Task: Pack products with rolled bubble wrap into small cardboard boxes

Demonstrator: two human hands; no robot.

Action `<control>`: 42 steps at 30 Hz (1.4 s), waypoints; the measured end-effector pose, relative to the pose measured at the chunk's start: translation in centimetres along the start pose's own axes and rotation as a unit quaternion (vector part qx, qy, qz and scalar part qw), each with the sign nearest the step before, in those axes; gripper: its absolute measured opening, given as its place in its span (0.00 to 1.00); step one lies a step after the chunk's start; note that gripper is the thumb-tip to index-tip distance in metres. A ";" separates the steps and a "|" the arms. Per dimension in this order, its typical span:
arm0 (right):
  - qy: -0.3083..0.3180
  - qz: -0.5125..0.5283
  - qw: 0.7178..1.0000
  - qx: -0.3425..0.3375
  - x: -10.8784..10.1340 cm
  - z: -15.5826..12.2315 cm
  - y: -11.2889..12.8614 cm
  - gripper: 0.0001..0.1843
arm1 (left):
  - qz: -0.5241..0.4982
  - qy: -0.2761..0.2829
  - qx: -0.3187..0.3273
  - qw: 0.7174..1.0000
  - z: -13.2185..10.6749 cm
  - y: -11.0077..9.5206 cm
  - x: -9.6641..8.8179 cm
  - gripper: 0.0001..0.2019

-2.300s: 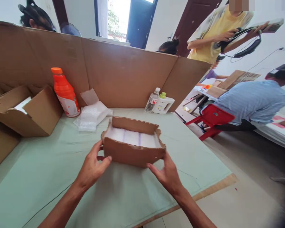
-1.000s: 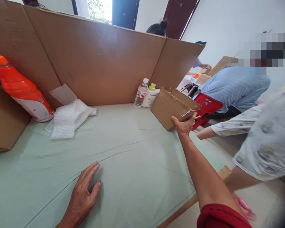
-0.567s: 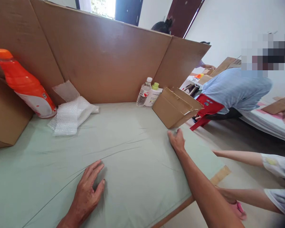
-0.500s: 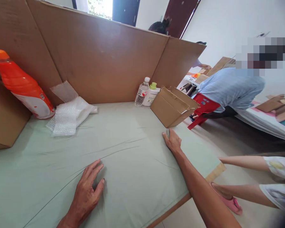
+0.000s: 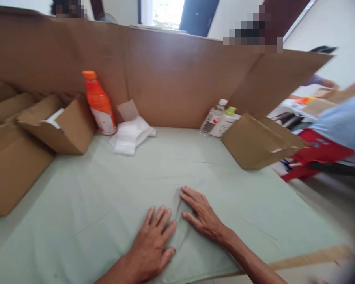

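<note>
My left hand (image 5: 154,240) lies flat on the pale green cloth (image 5: 77,205), fingers stretched out and holding nothing. Beside it, almost touching, my right hand (image 5: 200,213) rests palm down on the same cloth, fingers spread and empty. A small closed cardboard box (image 5: 256,142) sits at the cloth's right edge, well beyond my right hand. The picture is somewhat smeared by motion.
A tall cardboard screen (image 5: 171,75) walls off the back. An orange bottle (image 5: 99,102), bubble wrap (image 5: 131,134), a clear water bottle (image 5: 213,118) and a white bottle with a green cap (image 5: 226,121) stand along it. Open cardboard boxes (image 5: 57,124) fill the left. A red stool (image 5: 316,152) and a person in blue sit at the right.
My right hand has let go of the small box, left it at the cloth's right edge, and drawn back beside my left hand. My view has swung left.
</note>
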State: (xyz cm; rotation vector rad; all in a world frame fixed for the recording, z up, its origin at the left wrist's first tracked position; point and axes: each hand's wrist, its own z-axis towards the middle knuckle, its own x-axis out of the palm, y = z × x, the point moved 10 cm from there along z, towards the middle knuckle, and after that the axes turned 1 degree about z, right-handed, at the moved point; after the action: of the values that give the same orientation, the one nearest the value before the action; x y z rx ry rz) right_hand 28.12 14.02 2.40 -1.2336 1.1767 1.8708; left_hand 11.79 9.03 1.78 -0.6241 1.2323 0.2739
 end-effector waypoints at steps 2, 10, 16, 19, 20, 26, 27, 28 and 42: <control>-0.031 -0.025 0.999 0.032 0.0 1.6 -1.2 0.30 | -0.015 0.006 0.025 1.000 -1.3 -1.3 0.7 0.34; 0.027 -0.045 0.988 -0.144 4.7 4.1 10.2 0.36 | -0.243 -0.060 -0.013 0.968 -4.4 3.9 -5.7 0.14; 0.013 -0.023 0.968 -0.251 6.6 3.9 16.0 0.41 | -0.035 -0.414 -0.335 0.846 -9.2 22.9 -24.5 0.16; -0.015 -0.035 0.963 -0.268 6.7 4.2 15.4 0.42 | 0.059 -0.430 -0.394 0.810 -9.0 29.3 -29.6 0.26; -0.020 -0.042 0.960 -0.275 6.8 4.2 15.1 0.43 | 0.076 -0.416 -0.415 0.806 -8.5 31.1 -30.5 0.29; -0.017 -0.044 0.959 -0.279 7.5 4.4 14.3 0.41 | 0.133 -0.327 -0.484 0.800 -5.9 35.9 -32.1 0.21; -0.009 -0.038 0.961 -0.273 7.6 4.5 14.2 0.41 | 0.133 -0.327 -0.488 0.798 -5.7 36.1 -32.2 0.19; 0.000 -0.035 0.963 -0.267 7.8 4.5 14.1 0.41 | 0.134 -0.323 -0.493 0.797 -5.5 36.3 -32.3 0.17; -0.026 0.095 0.977 -0.188 6.1 4.2 13.2 0.24 | 0.135 -0.286 -0.421 0.850 -12.8 26.2 -30.0 0.11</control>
State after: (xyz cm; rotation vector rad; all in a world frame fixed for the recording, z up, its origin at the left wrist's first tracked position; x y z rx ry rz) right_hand 13.10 12.32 2.02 -1.2930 0.9689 2.3334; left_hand -21.67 26.67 19.69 -1.0186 0.5616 1.1934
